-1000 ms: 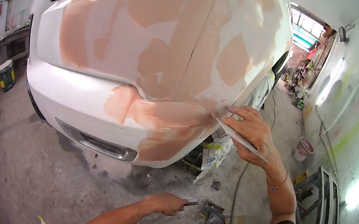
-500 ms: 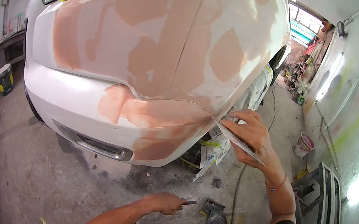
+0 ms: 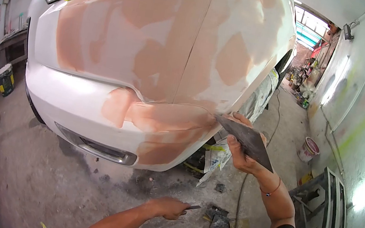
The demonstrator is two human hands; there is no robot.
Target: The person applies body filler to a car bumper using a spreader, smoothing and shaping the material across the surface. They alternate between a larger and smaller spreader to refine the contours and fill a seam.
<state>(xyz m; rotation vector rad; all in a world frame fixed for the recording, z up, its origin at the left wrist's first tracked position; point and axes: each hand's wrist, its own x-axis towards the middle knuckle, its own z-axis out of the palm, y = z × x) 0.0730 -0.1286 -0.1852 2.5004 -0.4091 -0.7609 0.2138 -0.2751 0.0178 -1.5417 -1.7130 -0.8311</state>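
A white car body with pinkish-brown filler patches fills the upper middle. My right hand grips a dark rectangular sheet of sandpaper, thumb on the near face and fingers behind it. The sheet's upper left corner is right at the car's edge, beside the filler patch below the panel seam. Low in the middle, my left hand is closed around a slim dark flat piece that sticks out past the fingers. Most of that piece is hidden.
Plastic sheeting hangs along the car's right side. A pink-rimmed bucket and a metal frame stand by the right wall. Dark scraps and a cable lie on the floor. Paint cans stand at left.
My right hand has turned the sandpaper from nearly edge-on to show its dark broad face, and the hand sits slightly lower and left. The left hand has barely moved.
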